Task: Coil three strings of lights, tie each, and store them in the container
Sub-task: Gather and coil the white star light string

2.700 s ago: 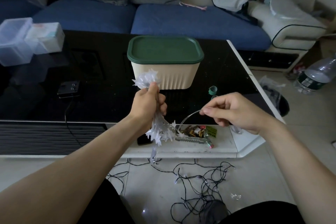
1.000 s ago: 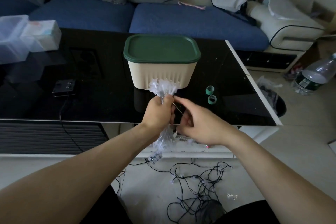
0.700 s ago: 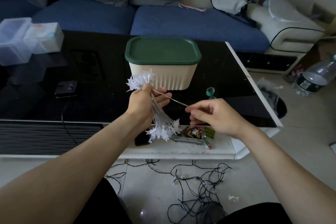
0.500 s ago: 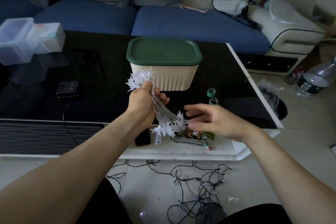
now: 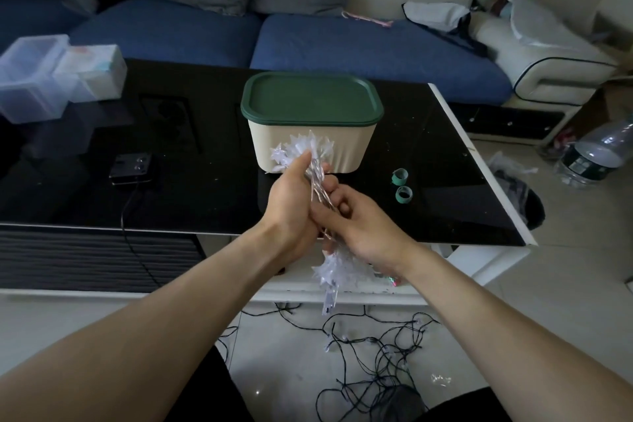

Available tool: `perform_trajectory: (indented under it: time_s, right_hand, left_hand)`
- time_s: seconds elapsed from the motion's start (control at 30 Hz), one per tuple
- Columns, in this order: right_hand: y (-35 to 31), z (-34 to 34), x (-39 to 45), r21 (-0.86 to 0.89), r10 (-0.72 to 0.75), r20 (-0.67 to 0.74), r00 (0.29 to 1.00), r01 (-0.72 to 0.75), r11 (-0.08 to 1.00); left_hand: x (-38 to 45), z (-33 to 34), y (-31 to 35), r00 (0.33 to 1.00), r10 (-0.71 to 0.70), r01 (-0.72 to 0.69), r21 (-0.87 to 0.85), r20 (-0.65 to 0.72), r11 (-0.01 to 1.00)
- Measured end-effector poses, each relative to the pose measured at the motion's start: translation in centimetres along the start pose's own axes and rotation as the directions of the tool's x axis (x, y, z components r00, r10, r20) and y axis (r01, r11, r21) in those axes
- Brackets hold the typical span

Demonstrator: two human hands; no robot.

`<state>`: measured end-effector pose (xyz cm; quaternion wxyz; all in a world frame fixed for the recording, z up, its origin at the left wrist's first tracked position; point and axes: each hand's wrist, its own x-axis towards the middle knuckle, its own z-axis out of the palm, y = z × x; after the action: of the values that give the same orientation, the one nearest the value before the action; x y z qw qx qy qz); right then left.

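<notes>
My left hand (image 5: 291,205) grips the middle of a coiled bundle of clear star lights (image 5: 303,151), whose star ends fan out above my fist and hang below it (image 5: 339,271). Against the same bundle, my right hand (image 5: 363,226) has its fingers curled round the wire at the middle. Just behind the hands, a cream container with a green lid (image 5: 311,103) stands shut on the black table (image 5: 191,161). A dark string of lights (image 5: 373,349) lies tangled on the floor below. Two green tape rolls (image 5: 401,184) sit to the container's right.
Clear plastic boxes (image 5: 51,79) stand at the table's far left, and a small dark device (image 5: 132,164) with a cord lies left of the hands. A blue sofa (image 5: 359,44) runs behind the table. A plastic bottle (image 5: 596,154) lies on the floor at right.
My right hand has come in from the right and closed on the middle of the bundle beside my left hand. The bundle has shifted right, in front of the container.
</notes>
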<state>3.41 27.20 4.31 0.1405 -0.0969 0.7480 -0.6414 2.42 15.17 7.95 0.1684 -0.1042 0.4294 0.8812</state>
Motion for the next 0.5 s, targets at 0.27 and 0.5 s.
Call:
perform_trajectory:
  time_s: [0.27, 0.5]
  right_hand:
    - [-0.3, -0.6, -0.1, 0.035, 0.024, 0.167, 0.986, -0.031, 0.999]
    - [-1.1, -0.6, -0.7, 0.033, 0.007, 0.170, 0.985, -0.012, 0.999]
  left_hand:
    - [1.1, -0.5, -0.4, 0.996, 0.027, -0.025, 0.022, -0.088, 0.999]
    - [1.9, -1.4, 0.6, 0.995, -0.069, 0.058, -0.143, -0.074, 0.988]
